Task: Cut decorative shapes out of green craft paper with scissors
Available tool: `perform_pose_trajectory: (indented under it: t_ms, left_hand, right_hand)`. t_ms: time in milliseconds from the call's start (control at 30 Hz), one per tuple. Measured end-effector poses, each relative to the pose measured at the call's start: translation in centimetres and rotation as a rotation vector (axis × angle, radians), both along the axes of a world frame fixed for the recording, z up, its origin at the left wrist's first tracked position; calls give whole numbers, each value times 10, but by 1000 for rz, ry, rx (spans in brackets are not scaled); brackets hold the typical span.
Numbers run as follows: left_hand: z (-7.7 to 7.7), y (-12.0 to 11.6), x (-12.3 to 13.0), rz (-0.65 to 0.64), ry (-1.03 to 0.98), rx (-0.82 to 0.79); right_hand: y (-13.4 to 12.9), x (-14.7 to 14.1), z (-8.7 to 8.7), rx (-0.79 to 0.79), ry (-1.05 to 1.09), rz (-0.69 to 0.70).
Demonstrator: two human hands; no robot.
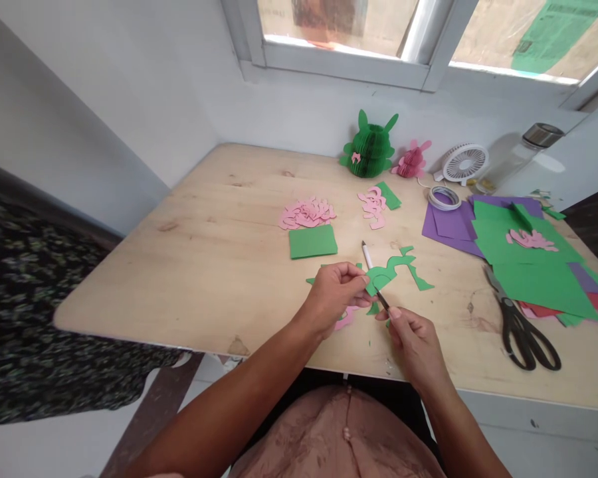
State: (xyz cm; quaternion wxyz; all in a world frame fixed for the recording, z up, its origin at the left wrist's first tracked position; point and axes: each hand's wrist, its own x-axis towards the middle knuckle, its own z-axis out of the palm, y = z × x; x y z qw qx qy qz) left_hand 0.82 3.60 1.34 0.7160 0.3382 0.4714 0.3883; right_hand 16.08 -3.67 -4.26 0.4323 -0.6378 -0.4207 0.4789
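My left hand (333, 295) pinches a wavy green paper cut-out (396, 269) at its left end. My right hand (412, 338) grips a white pen (367, 255) by its dark lower end, and the pen's shaft crosses the green paper. A pink paper scrap (346, 318) lies on the table under my left hand, partly hidden. Farther up the wooden table, a pile of pink cut-outs (306, 214) sits near a green paper rectangle (312, 241). More pink cut-outs (372, 207) lie on a green strip (389, 195).
Black-handled scissors (521, 325) lie at the right, beside stacked green (543, 285) and purple (448, 222) paper. A tape roll (443, 197), a green honeycomb paper figure (370, 147), a pink one (412, 160), a small white fan (464, 163) and a bottle (528, 151) stand at the back.
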Motion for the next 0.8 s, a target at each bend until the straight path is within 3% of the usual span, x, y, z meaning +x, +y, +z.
perform_pose_trajectory:
  t_ms: [800]
  left_hand:
    - [-1,0,-1,-16,-9,4]
  right_hand:
    - [1,-4,2,23,-13,-13]
